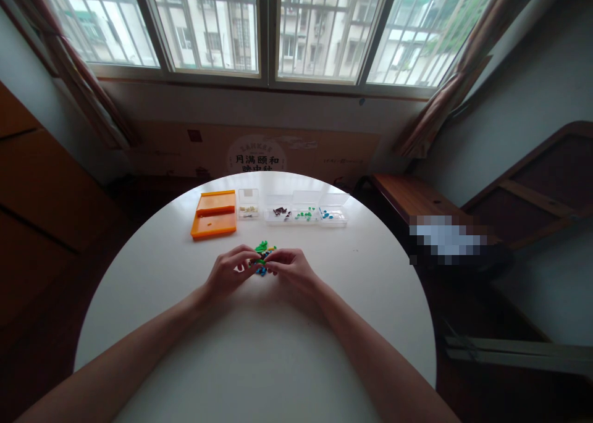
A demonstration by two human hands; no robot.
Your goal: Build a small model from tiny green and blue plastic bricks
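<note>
Both my hands meet over a small pile of mixed plastic pieces (pixel 262 246) in the middle of the white round table (pixel 222 361). Green pieces show at its far side, blue ones at its near side, with some yellow and dark ones between. My left hand (pixel 233 267) has its thumb and fingertips pinched together at the pile's left. From the right, my right hand (pixel 293 265) pinches in the same way, its fingertips close to the left ones. Whatever sits between the fingertips is too small and too covered to name.
Beyond the pile stand an open orange box (pixel 214 228), a small clear box (pixel 248 194) with cream pieces, and clear lidded boxes (pixel 301 221) with dark brown, green and blue pieces. A wooden bench (pixel 403 191) is at the right; a barred window lies ahead.
</note>
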